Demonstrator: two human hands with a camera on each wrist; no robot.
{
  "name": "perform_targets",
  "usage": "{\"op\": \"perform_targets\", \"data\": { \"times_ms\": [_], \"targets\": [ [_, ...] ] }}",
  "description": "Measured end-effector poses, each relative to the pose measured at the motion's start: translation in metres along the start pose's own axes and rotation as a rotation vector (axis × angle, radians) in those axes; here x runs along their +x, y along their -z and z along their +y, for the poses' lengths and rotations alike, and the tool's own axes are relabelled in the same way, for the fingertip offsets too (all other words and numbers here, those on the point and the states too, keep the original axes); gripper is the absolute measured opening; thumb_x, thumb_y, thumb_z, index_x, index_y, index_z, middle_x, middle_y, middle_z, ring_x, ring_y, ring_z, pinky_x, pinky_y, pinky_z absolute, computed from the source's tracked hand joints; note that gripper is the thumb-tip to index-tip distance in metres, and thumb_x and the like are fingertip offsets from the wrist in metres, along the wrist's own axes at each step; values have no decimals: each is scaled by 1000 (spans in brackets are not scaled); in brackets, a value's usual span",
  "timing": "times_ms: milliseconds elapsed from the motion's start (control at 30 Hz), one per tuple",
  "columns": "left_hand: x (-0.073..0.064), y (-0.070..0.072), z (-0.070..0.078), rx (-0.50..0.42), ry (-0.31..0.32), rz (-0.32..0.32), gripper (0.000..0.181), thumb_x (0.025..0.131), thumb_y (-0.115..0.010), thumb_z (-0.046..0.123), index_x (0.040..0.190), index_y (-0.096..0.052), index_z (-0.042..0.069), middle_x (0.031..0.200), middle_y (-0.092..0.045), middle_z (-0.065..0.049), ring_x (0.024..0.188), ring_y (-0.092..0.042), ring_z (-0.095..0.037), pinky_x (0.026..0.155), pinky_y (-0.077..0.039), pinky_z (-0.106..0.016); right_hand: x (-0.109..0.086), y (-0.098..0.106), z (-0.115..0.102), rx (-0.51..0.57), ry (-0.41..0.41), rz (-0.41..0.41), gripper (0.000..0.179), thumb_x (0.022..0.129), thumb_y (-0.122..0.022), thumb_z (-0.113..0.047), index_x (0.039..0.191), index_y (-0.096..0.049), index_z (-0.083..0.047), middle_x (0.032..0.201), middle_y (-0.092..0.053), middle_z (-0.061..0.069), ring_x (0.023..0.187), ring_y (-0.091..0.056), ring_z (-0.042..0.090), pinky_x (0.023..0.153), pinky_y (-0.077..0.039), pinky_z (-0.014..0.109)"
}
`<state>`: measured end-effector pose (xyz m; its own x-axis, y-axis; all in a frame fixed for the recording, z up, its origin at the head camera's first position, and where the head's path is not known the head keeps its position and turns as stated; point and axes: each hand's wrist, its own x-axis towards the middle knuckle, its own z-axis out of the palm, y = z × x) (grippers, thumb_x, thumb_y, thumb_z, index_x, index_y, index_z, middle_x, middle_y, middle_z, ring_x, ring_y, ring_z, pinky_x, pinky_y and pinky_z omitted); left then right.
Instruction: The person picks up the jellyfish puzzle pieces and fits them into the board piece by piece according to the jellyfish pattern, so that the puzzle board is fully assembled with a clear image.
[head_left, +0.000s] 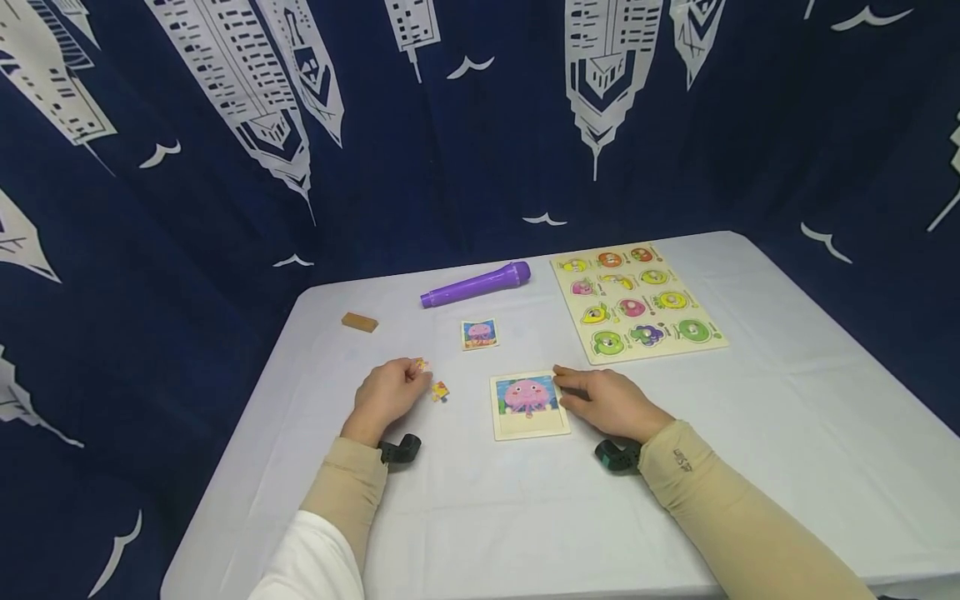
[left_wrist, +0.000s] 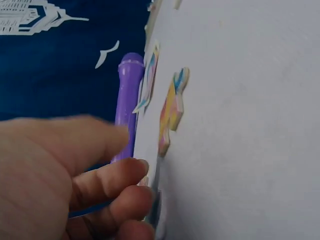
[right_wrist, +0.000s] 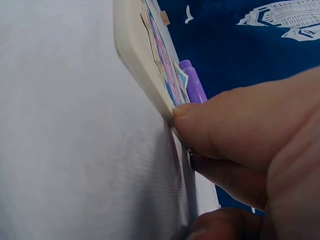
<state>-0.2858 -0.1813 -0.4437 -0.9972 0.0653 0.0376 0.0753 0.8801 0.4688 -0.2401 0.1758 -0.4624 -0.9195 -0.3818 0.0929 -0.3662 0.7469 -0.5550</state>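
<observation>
A small square puzzle board (head_left: 531, 427) with a pink octopus picture lies before me, its lower part bare cream. At its right edge my right hand (head_left: 611, 402) holds the board between thumb and fingers near the far corner. In the right wrist view the thumb (right_wrist: 200, 120) touches the board's edge (right_wrist: 137, 67). My left hand (head_left: 392, 392) is beside two loose yellow-orange jigsaw pieces. One piece (head_left: 422, 363) is at its fingertips, mostly hidden in the left wrist view. The other piece (head_left: 440, 392) lies just right of the hand. A gap shows between left thumb and fingers.
Beyond the board lies a small octopus picture card (head_left: 480, 334). A purple toy microphone (head_left: 476, 286) lies at the back, with a brown wooden block (head_left: 360, 322) to its left. A fruit puzzle board (head_left: 637, 304) sits at the back right of the white table (head_left: 480, 517).
</observation>
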Motion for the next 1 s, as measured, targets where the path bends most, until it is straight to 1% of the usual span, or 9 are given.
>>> {"op": "perform_targets", "data": {
  "times_ms": [67, 133, 267, 333, 500, 600, 767, 833, 1000],
  "targets": [
    [-3, -2, 0, 19, 22, -25, 34, 90, -73, 49, 82, -64, 18, 74, -62, 2, 66, -54, -17, 56, -38, -30, 0, 0, 0, 0, 2, 0, 42, 100, -66, -21, 139, -63, -5, 153, -53, 8, 143, -48, 32, 114, -40, 53],
    [-6, -4, 3, 35, 24, -42, 38, 83, -79, 54, 85, -67, 18, 88, -69, 0, 70, -56, -17, 58, -40, -31, 0, 0, 0, 0, 1, 0, 42, 100, -66, -21, 139, -63, -5, 154, -53, 8, 143, -47, 32, 114, -40, 53],
    [-9, -9, 11, 47, -3, -39, 40, 79, -85, 50, 97, -72, 17, 97, -70, 0, 76, -58, -16, 64, -44, -31, 0, 1, 1, -14, -6, -4, 43, 101, -66, -22, 140, -62, -6, 154, -52, 8, 143, -47, 32, 114, -40, 53],
    [-9, -11, 13, 28, -52, -45, 35, 82, -85, 42, 103, -74, 17, 93, -68, 3, 81, -59, -14, 70, -47, -32, 0, 1, 1, -15, -7, -3, 43, 100, -66, -22, 140, -62, -6, 154, -52, 8, 143, -47, 32, 114, -40, 53],
    [-9, -17, 13, -22, -210, -70, 29, 88, -79, 19, 116, -76, 17, 102, -70, 7, 88, -60, -12, 84, -51, -35, 0, 1, 1, -11, -3, -6, 44, 100, -67, -22, 140, -62, -5, 154, -52, 8, 143, -47, 32, 113, -41, 53],
    [-9, -19, 12, -52, -259, -72, 31, 88, -76, 11, 119, -75, 16, 102, -70, 7, 84, -57, -11, 79, -51, -33, 0, 0, 1, -11, -5, -7, 44, 100, -67, -22, 140, -62, -5, 154, -52, 8, 143, -47, 32, 114, -40, 53],
    [-9, -19, 11, -65, -273, -64, 33, 89, -74, 10, 121, -73, 18, 101, -69, 7, 80, -58, -15, 70, -49, -32, 0, 0, 1, -12, -4, -4, 44, 100, -67, -22, 140, -62, -5, 154, -52, 8, 143, -47, 32, 113, -41, 53],
    [-9, -19, 12, -25, -265, -44, 30, 89, -76, 18, 119, -74, 20, 102, -69, 8, 94, -64, -18, 77, -51, -35, 0, 0, 2, -13, -2, -3, 43, 100, -67, -22, 140, -62, -5, 154, -52, 8, 143, -47, 32, 113, -41, 53],
    [-10, -19, 12, 33, -236, -29, 25, 85, -83, 36, 104, -75, 21, 99, -67, 7, 109, -66, -22, 87, -53, -41, 0, 0, 2, -14, -3, -2, 43, 100, -67, -22, 140, -63, -5, 154, -52, 7, 143, -47, 31, 113, -41, 53]
  ]
}}
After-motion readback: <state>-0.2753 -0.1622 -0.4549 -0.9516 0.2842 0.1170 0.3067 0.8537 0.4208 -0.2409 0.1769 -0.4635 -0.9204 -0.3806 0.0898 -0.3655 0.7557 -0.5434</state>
